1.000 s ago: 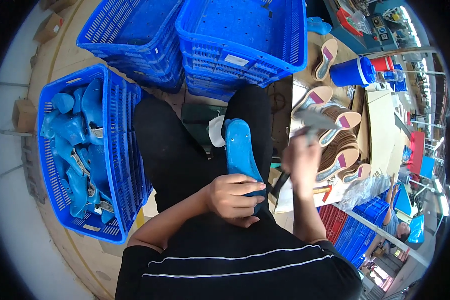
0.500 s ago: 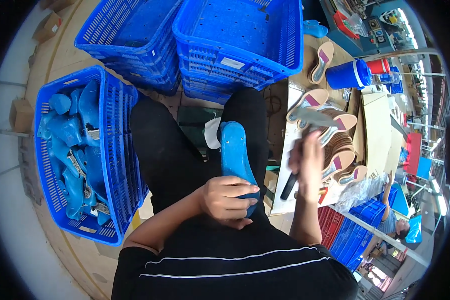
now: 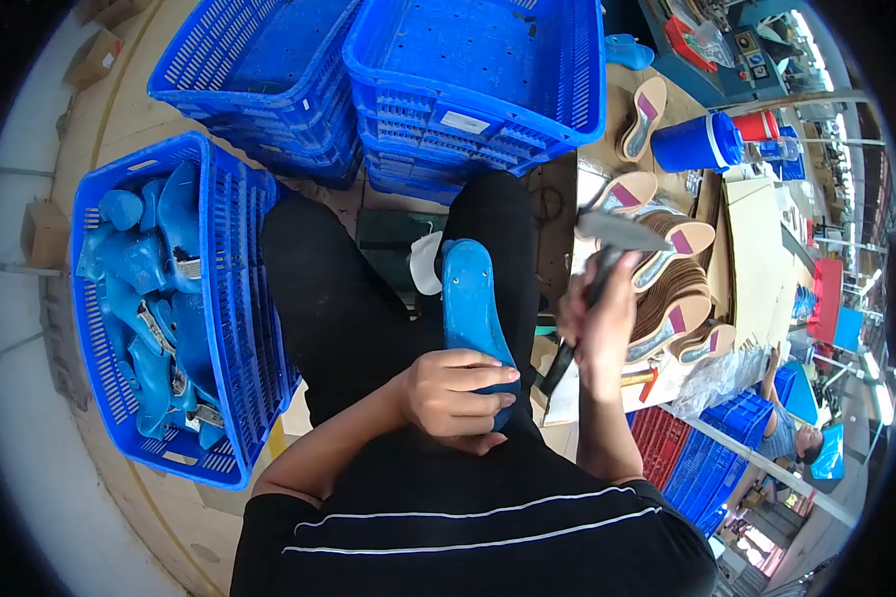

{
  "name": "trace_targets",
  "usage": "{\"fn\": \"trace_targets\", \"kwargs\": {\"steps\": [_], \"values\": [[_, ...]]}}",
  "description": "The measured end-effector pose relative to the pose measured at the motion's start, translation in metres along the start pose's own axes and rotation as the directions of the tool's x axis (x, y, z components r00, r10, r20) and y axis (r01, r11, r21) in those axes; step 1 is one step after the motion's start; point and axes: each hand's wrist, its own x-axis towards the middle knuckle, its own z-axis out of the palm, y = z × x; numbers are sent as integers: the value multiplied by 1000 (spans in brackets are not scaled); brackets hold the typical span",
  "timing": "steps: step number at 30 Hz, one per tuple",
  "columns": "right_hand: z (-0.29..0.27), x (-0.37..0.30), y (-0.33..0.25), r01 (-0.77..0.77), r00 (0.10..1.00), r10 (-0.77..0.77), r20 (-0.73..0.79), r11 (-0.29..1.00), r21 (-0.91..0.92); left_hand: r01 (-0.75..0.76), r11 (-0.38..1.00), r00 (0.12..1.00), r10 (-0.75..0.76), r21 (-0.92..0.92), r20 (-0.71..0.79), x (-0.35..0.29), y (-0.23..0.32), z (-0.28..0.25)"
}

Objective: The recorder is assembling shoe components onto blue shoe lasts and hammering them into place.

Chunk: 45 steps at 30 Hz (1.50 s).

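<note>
Between my thighs a blue shoe last [image 3: 470,298] points away from me, its flat bottom turned up, with small metal spots near the toe. My left hand [image 3: 458,393] is wrapped round its near end. Up on the right, above the edge of the worktable, my right hand [image 3: 602,318] grips a hammer [image 3: 622,232] by its dark handle, the grey metal head raised and apart from the last. A curved white piece [image 3: 426,264] sits beside the toe. Close to my right hand lie stacked tan insoles [image 3: 672,298] with purple heel patches.
Left of my leg stands a blue crate [image 3: 231,318] full of blue lasts [image 3: 134,259]. Stacked blue crates [image 3: 468,124] rise ahead. On the worktable [image 3: 565,403] are a blue jug [image 3: 687,144], cardboard sheets [image 3: 762,239] and a red-headed tool [image 3: 649,384]. Another person [image 3: 791,443] is far right.
My right hand has shifted slightly left with the hammer, and its handle has tilted, the lower end swinging left. My left hand and the shoe last stay nearly in place.
</note>
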Motion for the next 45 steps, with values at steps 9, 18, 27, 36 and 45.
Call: {"fn": "trace_targets", "kwargs": {"steps": [9, 18, 27, 36, 45], "values": [[4, -17, -33, -343, 939, 342, 27, 935, 87, -16, 1000, 999, 16, 3, 51, 6, -3, -12], [-71, -30, 65, -158, 927, -64, -371, 828, -538, 257, 962, 911, -273, 92, 310, 27, 19, -82], [-82, -63, 173, -251, 778, -245, -579, 723, -644, 546, 655, 826, -525, 522, -205, 8, 24, -175], [-84, -18, 159, 28, 695, -418, -585, 829, -558, 663, 653, 715, -697, 366, -54, -7, -33, -112], [-108, 66, 128, -139, 576, -494, -651, 726, -673, 246, 818, 910, -380, 520, 167, 107, -65, -85]]}}
